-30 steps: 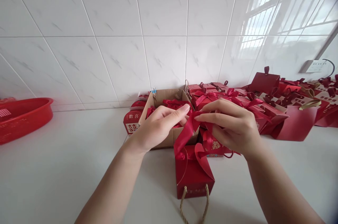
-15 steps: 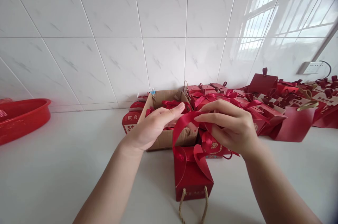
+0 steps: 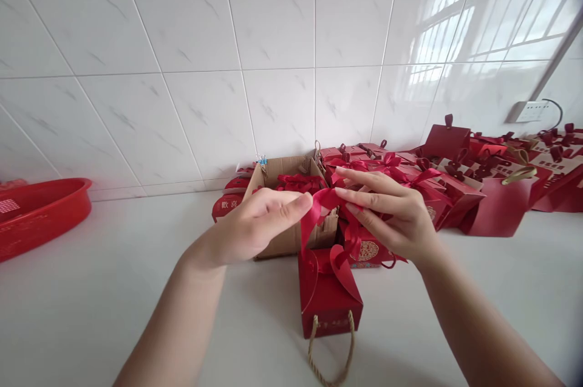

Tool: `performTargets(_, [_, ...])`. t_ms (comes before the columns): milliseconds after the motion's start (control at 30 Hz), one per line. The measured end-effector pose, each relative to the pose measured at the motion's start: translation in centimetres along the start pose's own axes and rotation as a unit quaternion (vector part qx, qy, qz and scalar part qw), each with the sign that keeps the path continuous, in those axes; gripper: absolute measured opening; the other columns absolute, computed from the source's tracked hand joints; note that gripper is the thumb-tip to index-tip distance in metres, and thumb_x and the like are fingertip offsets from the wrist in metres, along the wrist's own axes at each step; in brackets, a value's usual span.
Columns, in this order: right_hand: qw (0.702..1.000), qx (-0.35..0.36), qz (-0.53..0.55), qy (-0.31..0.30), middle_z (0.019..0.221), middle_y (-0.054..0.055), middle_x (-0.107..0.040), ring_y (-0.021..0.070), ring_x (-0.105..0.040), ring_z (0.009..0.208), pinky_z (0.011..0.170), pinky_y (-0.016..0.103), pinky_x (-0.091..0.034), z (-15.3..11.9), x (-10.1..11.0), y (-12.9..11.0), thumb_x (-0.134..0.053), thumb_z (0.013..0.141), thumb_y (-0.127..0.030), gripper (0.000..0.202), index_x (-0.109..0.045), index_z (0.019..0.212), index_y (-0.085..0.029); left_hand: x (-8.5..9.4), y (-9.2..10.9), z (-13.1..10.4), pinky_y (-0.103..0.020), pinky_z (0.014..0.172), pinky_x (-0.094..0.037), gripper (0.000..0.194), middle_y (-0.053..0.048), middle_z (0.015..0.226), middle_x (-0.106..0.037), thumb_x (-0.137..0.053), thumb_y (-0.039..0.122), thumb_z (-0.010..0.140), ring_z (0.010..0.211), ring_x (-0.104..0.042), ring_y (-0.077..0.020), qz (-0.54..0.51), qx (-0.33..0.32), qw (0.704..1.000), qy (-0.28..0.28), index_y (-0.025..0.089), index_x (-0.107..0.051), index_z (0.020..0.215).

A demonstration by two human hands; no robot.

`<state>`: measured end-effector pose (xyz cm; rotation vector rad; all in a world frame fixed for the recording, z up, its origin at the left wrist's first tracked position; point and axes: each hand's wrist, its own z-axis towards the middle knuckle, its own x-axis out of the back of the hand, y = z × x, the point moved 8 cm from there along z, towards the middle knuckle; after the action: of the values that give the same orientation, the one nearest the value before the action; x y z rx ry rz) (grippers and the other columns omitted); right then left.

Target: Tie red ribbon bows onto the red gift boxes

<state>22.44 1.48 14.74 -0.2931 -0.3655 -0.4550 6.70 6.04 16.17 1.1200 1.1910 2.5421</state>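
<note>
A red ribbon (image 3: 309,223) rises from the top of a small red gift box (image 3: 330,299) with a twisted rope handle (image 3: 333,378). My left hand (image 3: 257,223) pinches the ribbon between thumb and fingers, above and left of the box. My right hand (image 3: 394,211) grips the same ribbon, its fingertips close to the left thumb. The ribbon is stretched in a short band between both hands. The box stands on the white counter, its curved top flaps folded together.
Behind the hands stands an open cardboard box (image 3: 291,247) with red ribbon pieces inside. Many red gift boxes (image 3: 455,198) crowd the right side along the tiled wall. A red plastic basin (image 3: 50,217) sits far left. A power strip (image 3: 531,111) is on the wall at right.
My left thumb has come down onto the ribbon and its fingers have closed. My right hand stays on the ribbon. The view has shifted slightly.
</note>
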Motion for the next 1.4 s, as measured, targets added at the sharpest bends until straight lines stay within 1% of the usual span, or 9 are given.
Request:
performTargets(100, [0.997,-0.049,0.004,0.065,0.129,0.007,-0.06,0.0244,-0.062,0.106,0.085,0.042,-0.054,-1.7,0.9,0.1,-0.056,0.083,-0.005,0.046,-0.065,0.119,-0.032,-1.2,-0.6,-1.2,-0.035,0.08,-0.052,0.038,-0.005,0.091,-0.07,-0.04,0.044,0.093,0.089,-0.064,-0.0227,0.134,0.04,0.988,-0.059,0.023,-0.071,0.091])
performTargets(233, [0.976,-0.17,0.044,0.128,0.115,0.004,-0.067,0.0224,-0.063,0.104,0.079,0.034,-0.054,-5.0,2.2,1.0,-0.058,0.087,-0.013,0.034,-0.069,0.112,-0.032,0.0,-0.5,-3.4,-0.051,0.108,-0.032,0.04,-0.006,0.13,-0.06,-0.051,0.045,0.088,0.127,-0.045,-0.0306,0.325,0.024,0.944,0.049,0.027,-0.06,0.123])
performTargets(433, [0.932,-0.32,0.056,0.16,0.093,0.004,-0.065,0.0154,-0.058,0.075,0.049,0.023,-0.041,-10.4,3.7,2.5,-0.061,0.087,-0.027,0.018,-0.074,0.099,-0.029,1.4,-3.0,-8.0,-0.048,0.098,-0.043,0.047,-0.001,0.132,-0.058,-0.048,0.056,0.085,0.127,-0.043,-0.0324,0.374,0.159,0.912,0.06,0.032,-0.06,0.123])
performTargets(533, [0.922,-0.344,0.038,0.173,0.088,0.004,-0.064,0.014,-0.054,0.071,0.052,0.024,-0.039,-12.5,4.6,2.6,-0.062,0.086,-0.029,0.014,-0.075,0.091,-0.027,2.8,-4.3,-10.2,-0.046,0.094,-0.046,0.048,0.0,0.133,-0.057,-0.046,0.06,0.084,0.128,-0.041,-0.0325,0.362,0.232,0.899,0.087,0.032,-0.061,0.121])
performTargets(633, [0.907,-0.378,0.011,0.185,0.087,0.004,-0.063,0.0142,-0.052,0.071,0.053,0.024,-0.038,-14.7,5.6,3.2,-0.063,0.084,-0.032,0.014,-0.074,0.08,-0.024,3.4,-5.6,-11.7,-0.041,0.098,-0.044,0.05,-0.001,0.134,-0.057,-0.047,0.058,0.085,0.127,-0.045,-0.0293,0.365,0.261,0.892,0.058,0.028,-0.061,0.122])
performTargets(800, [0.871,-0.449,-0.017,0.197,0.086,0.005,-0.062,0.0151,-0.051,0.069,0.054,0.025,-0.04,-18.6,6.6,4.5,-0.066,0.079,-0.041,0.023,-0.074,0.089,-0.022,4.8,-8.3,-14.0,-0.034,0.094,-0.046,0.051,-0.002,0.133,-0.058,-0.048,0.059,0.084,0.123,-0.05,-0.0272,0.358,0.313,0.879,0.031,0.026,-0.063,0.12])
performTargets(1067, [0.816,-0.558,-0.066,0.136,0.068,0.004,-0.06,0.0146,-0.048,0.058,0.049,0.024,-0.042,-23.1,6.8,5.1,-0.064,0.072,-0.052,0.04,-0.075,0.089,-0.018,3.9,-11.9,-17.3,-0.038,0.09,-0.046,0.044,-0.004,0.118,-0.069,-0.051,0.057,0.081,0.109,-0.06,-0.0292,0.29,0.369,0.881,0.054,0.024,-0.071,0.103])
performTargets(1233, [0.834,-0.538,-0.092,0.075,0.082,0.008,-0.069,0.0203,-0.062,0.069,0.057,0.028,-0.052,-23.3,6.7,4.8,-0.061,0.075,-0.05,0.036,-0.073,0.09,-0.019,2.8,-12.7,-17.3,-0.044,0.092,-0.046,0.044,-0.006,0.121,-0.067,-0.049,0.058,0.083,0.108,-0.061,-0.0301,0.304,0.341,0.89,-0.002,0.025,-0.072,0.102])
performTargets(1400, [0.91,-0.351,-0.208,0.066,0.097,0.007,-0.064,0.0173,-0.058,0.072,0.059,0.029,-0.051,-16.5,7.0,1.0,-0.061,0.083,-0.036,0.02,-0.068,0.095,-0.022,1.5,-10.4,-14.8,-0.051,0.095,-0.044,0.037,-0.006,0.131,-0.059,-0.049,0.055,0.083,0.118,-0.053,-0.0339,0.35,0.264,0.898,-0.028,0.025,-0.066,0.072])
